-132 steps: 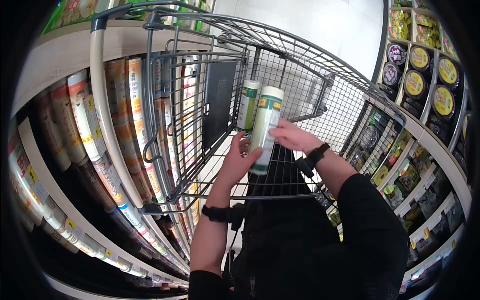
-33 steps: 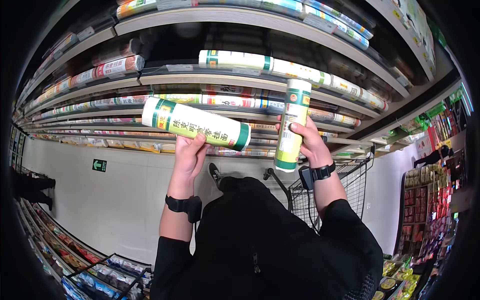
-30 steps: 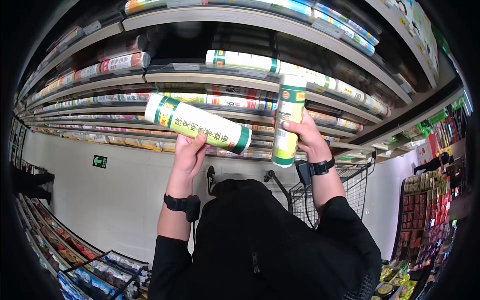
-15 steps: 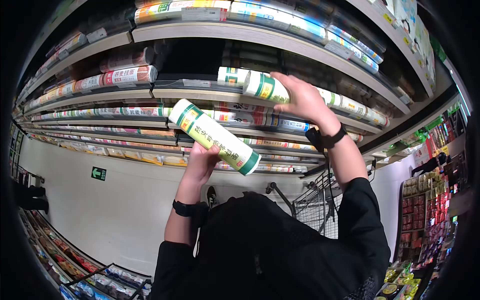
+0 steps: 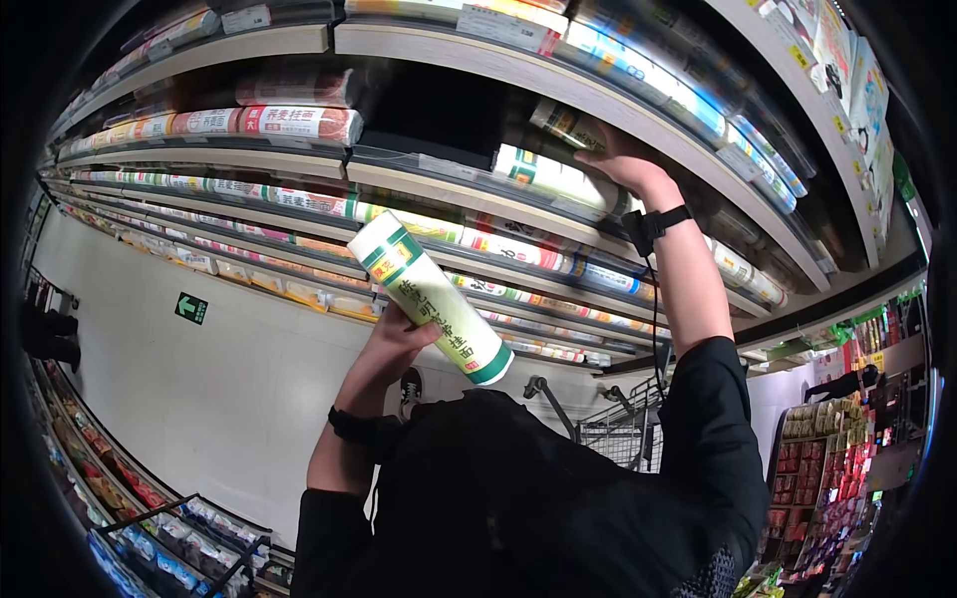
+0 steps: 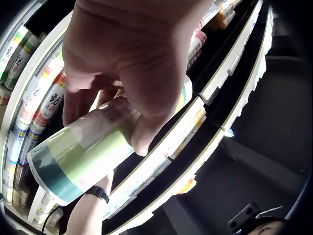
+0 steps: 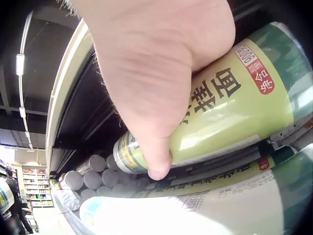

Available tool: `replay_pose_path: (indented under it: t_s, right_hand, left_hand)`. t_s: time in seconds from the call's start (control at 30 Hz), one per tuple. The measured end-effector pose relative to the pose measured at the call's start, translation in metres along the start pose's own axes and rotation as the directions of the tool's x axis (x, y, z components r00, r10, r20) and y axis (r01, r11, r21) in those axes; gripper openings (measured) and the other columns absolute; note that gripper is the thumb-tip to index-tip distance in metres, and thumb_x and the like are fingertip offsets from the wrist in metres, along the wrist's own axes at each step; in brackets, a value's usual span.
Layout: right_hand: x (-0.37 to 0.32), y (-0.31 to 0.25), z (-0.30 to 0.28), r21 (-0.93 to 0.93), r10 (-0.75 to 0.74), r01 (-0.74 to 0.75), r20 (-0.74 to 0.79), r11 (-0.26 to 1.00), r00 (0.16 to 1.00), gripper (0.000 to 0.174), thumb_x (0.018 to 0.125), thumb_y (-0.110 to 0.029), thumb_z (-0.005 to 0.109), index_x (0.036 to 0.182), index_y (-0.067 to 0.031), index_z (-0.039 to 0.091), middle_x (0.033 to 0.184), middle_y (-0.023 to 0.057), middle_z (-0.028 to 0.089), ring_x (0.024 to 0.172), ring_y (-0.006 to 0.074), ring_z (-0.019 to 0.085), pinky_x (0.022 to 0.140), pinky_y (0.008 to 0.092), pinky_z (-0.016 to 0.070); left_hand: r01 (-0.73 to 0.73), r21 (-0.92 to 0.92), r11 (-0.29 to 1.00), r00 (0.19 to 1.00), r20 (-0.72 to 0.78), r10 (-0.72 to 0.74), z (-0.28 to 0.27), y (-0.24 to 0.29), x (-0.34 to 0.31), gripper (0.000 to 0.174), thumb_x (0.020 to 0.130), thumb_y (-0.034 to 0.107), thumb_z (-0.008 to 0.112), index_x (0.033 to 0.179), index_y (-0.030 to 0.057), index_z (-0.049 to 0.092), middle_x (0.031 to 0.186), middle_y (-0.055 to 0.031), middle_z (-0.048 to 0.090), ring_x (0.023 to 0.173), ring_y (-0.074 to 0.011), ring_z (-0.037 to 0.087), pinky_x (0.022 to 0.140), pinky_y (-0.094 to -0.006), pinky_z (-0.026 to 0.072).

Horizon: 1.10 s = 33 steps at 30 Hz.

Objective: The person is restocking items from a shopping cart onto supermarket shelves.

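Note:
My left hand grips a pack of dried noodles, a white and pale green cylinder with dark green bands, tilted in front of the shelves. In the left wrist view the thumb and fingers wrap round this pack. My right hand reaches into an upper shelf and holds a second, similar noodle pack by its side, thumb along the near face. That pack lies over another green and white noodle pack at the shelf's front. Its far end is in shadow in the head view.
Long shelves of noodle packs run across the front, with a shelf board close above my right hand. A shopping cart stands low at the right. Tiled floor lies to the left, and a person's legs show at the far left.
Both noodle packs were over the cart earlier, then one in each hand before the shelves. My right hand has since carried its pack up and into the shelf; the left pack has tilted more steeply.

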State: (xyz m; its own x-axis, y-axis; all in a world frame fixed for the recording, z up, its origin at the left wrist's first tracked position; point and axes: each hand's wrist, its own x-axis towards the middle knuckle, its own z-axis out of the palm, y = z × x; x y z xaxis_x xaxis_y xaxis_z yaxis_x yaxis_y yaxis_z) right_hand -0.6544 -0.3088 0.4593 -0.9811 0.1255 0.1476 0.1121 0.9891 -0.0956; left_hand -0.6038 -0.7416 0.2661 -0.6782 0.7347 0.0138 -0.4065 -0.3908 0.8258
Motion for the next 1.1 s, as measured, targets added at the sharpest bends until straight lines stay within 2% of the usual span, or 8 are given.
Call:
replay_pose_path:
  t_s: [0.07,0.27,0.47,0.6,0.83,0.93,1.03,1.1]
  right_hand:
    - [0.015,-0.010,-0.003,-0.222,0.062,-0.063,-0.009,0.973,0.998,0.086,0.093,-0.052,0.072,0.157,-0.0068,0.038,0.158,0.0213,0.046,0.147,0.0400,0.041,0.122,0.0440,0.0341]
    - [0.057,0.022,0.018,-0.210,0.034,-0.048,-0.066,0.976,0.997,0.081,0.093,-0.052,0.072,0.153,-0.0065,0.045,0.155,0.0243,0.048,0.143,0.0407,0.046,0.120,0.0449,0.0378]
    - [0.103,-0.007,0.038,-0.131,-0.031,0.023,-0.057,0.991,0.998,0.079,0.093,-0.052,0.072,0.153,-0.0071,0.046,0.154,0.0234,0.050,0.142,0.0403,0.048,0.118,0.0453,0.0390]
    - [0.097,-0.013,0.050,-0.075,-0.022,0.019,-0.049,0.997,0.999,0.078,0.093,-0.051,0.071,0.153,-0.0074,0.047,0.153,0.0228,0.051,0.141,0.0401,0.049,0.118,0.0455,0.0398]
    - [0.067,-0.015,0.049,0.018,0.032,-0.031,-0.074,0.999,0.997,0.076,0.094,-0.051,0.071,0.152,-0.0081,0.048,0.152,0.0218,0.052,0.139,0.0396,0.050,0.117,0.0459,0.0412]
    - [0.043,-0.017,0.042,0.060,0.070,-0.064,-0.093,0.996,0.993,0.075,0.094,-0.051,0.070,0.152,-0.0083,0.049,0.152,0.0213,0.053,0.139,0.0395,0.051,0.116,0.0460,0.0418]
    - [0.025,-0.029,0.034,0.103,0.091,-0.080,-0.112,0.991,0.989,0.074,0.094,-0.051,0.070,0.152,-0.0086,0.050,0.151,0.0209,0.053,0.138,0.0393,0.052,0.115,0.0462,0.0423]
    - [0.004,-0.043,0.025,0.136,0.110,-0.093,-0.124,0.986,0.986,0.073,0.094,-0.051,0.070,0.151,-0.0088,0.050,0.151,0.0206,0.054,0.138,0.0392,0.052,0.115,0.0463,0.0427]
  left_hand:
    - [0.029,0.041,0.999,0.997,-0.079,-0.026,0.007,0.016,-0.005,0.055,0.090,0.000,0.061,0.142,-0.0035,0.047,0.132,-0.0129,0.065,0.124,-0.0235,0.063,0.109,-0.0377,0.0501]
    - [0.087,0.023,0.996,0.995,-0.048,-0.086,-0.017,0.028,-0.004,0.058,0.087,0.004,0.070,0.141,-0.0037,0.052,0.133,-0.0135,0.065,0.127,-0.0242,0.062,0.111,-0.0389,0.0489]
    - [0.061,-0.016,0.998,0.998,-0.006,-0.061,-0.040,0.035,-0.002,0.063,0.086,0.008,0.077,0.143,-0.0019,0.051,0.138,-0.0130,0.062,0.129,-0.0252,0.060,0.112,-0.0413,0.0478]
    - [0.074,0.025,0.997,0.992,-0.102,-0.071,-0.054,0.029,-0.002,0.067,0.086,0.010,0.080,0.145,0.0012,0.048,0.135,-0.0111,0.062,0.127,-0.0255,0.061,0.111,-0.0430,0.0491]
    - [0.098,-0.055,0.994,0.991,-0.083,-0.103,-0.066,0.018,0.013,0.071,0.088,0.011,0.080,0.148,0.0022,0.043,0.134,-0.0096,0.063,0.126,-0.0245,0.061,0.109,-0.0428,0.0500]
    - [0.094,-0.055,0.994,0.995,-0.023,-0.096,-0.063,0.016,0.021,0.063,0.092,0.011,0.076,0.146,0.0013,0.046,0.137,-0.0113,0.062,0.126,-0.0250,0.061,0.109,-0.0422,0.0498]
    - [0.178,0.027,0.984,0.976,-0.130,-0.173,-0.057,0.020,0.028,0.055,0.098,0.016,0.070,0.146,0.0003,0.048,0.141,-0.0140,0.061,0.127,-0.0272,0.062,0.110,-0.0424,0.0488]
    - [0.129,-0.203,0.971,0.990,-0.033,-0.138,-0.051,0.022,0.030,0.051,0.102,0.021,0.066,0.145,-0.0012,0.050,0.141,-0.0159,0.061,0.128,-0.0295,0.062,0.110,-0.0423,0.0481]
